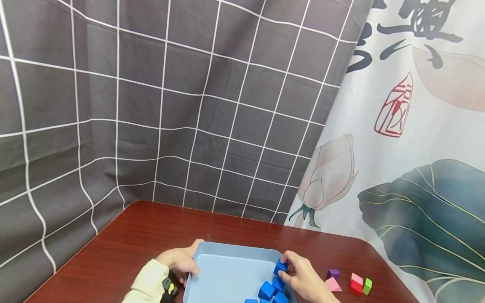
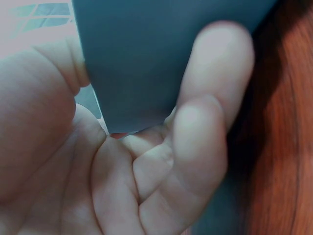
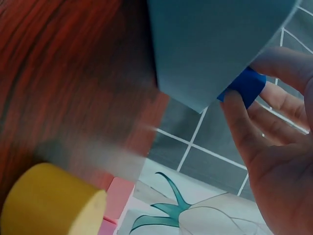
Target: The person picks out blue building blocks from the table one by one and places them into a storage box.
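Note:
A light blue tray [image 1: 223,273] lies at the table's near side. My left hand [image 1: 181,260] grips its left wall, thumb over the rim; the left wrist view has fingers curled along the outer side of the tray wall [image 2: 132,63]. Near the tray's far right corner, my right hand [image 1: 301,273] pinches a blue cube [image 1: 279,267] between thumb and fingers. In the right wrist view this blue cube [image 3: 252,87] shows just past the tray's rim. Several other blue cubes [image 1: 267,290] cluster in the tray's right part, some cut off by the frame's lower edge.
Right of the tray on the brown table [image 1: 151,227] lie a purple block [image 1: 333,274], a pink triangular block [image 1: 333,285], a pink block [image 1: 357,277], a red block [image 1: 356,287] and a green block [image 1: 367,286]. A yellow cylinder [image 3: 49,200] shows in the right wrist view. Curtains hang behind.

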Available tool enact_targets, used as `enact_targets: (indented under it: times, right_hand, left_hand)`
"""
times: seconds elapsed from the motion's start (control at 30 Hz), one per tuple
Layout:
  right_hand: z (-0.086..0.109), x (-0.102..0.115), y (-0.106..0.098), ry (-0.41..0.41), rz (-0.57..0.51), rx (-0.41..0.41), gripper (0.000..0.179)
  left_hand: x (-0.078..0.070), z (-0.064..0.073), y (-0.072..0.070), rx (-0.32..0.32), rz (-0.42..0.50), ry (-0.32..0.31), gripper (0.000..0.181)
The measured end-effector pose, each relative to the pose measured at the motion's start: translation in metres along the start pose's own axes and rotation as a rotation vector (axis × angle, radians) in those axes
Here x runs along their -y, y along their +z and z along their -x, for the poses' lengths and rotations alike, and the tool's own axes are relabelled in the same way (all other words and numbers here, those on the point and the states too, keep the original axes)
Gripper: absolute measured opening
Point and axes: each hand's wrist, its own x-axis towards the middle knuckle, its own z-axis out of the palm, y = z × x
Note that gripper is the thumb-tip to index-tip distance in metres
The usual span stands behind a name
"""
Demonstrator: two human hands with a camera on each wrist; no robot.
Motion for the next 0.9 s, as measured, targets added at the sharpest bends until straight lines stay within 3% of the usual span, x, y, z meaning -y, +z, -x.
enact_targets:
  times: [0.27, 0.63, 0.9]
  right_hand:
    - [-0.0001, -0.0022, 0.0009, -0.036, 0.007, 0.07, 0.018]
    - [0.0007, -0.0047, 0.0046, -0.067, 0.047, 0.015, 0.013]
    - [0.0013, -0.0038, 0.0057, -0.045, 0.022, 0.097, 0.008]
  left_hand:
    - [0.0001, 0.0005, 0.0002, 0.005, 0.006, -0.006, 0.08]
    - [-0.0003, 0.0005, -0.0002, 0.011, 0.013, -0.011, 0.081]
    - [-0.0024, 0.0008, -0.0014, 0.003, -0.007, -0.037, 0.08]
